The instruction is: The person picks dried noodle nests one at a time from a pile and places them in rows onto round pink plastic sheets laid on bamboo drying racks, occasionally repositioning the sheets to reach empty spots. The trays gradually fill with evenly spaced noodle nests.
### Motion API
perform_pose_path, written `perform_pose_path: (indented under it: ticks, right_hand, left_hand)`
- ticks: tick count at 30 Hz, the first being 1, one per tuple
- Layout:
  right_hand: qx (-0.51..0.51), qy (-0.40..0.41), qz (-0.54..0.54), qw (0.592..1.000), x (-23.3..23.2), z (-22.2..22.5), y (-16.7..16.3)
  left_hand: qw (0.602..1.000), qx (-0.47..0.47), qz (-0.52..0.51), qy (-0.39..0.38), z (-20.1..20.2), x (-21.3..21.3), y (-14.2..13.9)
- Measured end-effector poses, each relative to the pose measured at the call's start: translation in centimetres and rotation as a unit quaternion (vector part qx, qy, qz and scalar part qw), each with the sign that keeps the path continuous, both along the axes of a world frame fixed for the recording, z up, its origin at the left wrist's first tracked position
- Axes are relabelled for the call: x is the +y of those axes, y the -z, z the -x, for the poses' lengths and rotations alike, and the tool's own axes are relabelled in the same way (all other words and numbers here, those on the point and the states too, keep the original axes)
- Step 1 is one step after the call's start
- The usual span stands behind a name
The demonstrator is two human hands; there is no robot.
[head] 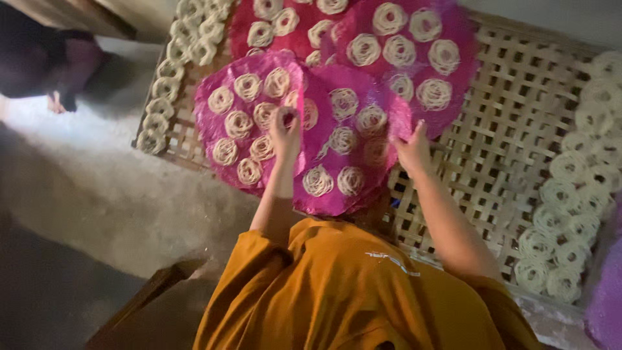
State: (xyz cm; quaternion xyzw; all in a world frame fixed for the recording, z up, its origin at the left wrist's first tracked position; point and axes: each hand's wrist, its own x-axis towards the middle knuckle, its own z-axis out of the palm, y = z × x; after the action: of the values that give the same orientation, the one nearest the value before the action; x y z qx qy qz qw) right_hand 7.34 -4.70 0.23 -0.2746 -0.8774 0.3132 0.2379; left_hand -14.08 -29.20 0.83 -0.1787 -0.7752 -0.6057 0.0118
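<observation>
The left hand (286,133) pinches a pale dough coil (289,116) on a round pink mat (363,194), which lies on a woven bamboo rack (512,149). The right hand (411,150) rests spread on the mat's right edge. More coils (570,214) lie bare on the rack to the right.
</observation>
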Motion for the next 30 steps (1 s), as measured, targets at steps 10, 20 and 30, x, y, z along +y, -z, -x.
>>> perform_pose_path:
  ticks: [10,20,30]
  right_hand:
    - [-0.073,-0.016,0.136,0.988,-2.8,-1.4,-0.4]
    - [-0.150,0.070,0.173,0.971,-4.0,-1.6,-0.8]
    - [0.014,0.056,0.142,0.988,-2.0,-4.9,-1.6]
  left_hand:
    - [0.993,-0.039,-0.104,0.039,5.3,-0.6,-4.4]
    - [0.982,-0.092,0.010,0.166,-1.7,3.0,-1.3]
    - [0.812,0.155,0.549,0.123,-2.1,2.4,-0.1]
